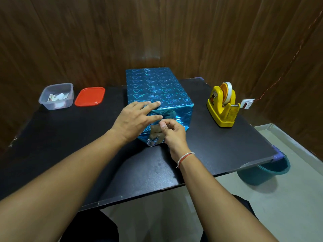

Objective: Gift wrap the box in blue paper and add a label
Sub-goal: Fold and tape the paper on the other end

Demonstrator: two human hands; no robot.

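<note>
Box (157, 91), one, blue-wrapped, on surface (70, 145). Left hand (135, 119) flat on it, fingers straight; right hand (172, 132) pinches end flap. One tape dispenser (222, 106).

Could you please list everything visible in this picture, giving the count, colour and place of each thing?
wrapped box: one, shiny blue paper with heart print, centre of table
tape piece: one, brownish, on the box's near end
table: one, black, filling the middle of the view
clear container: one, transparent, far left of table, small papers inside
lid: one, red, beside the container on its right
tape dispenser: one, yellow, right of the box, roll mounted
bucket: one, teal, on the floor under the table's right corner
left hand: one, fingers straight, resting on the box's near top edge
right hand: one, pinching at the tape on the box's near end; thread band on wrist
</note>
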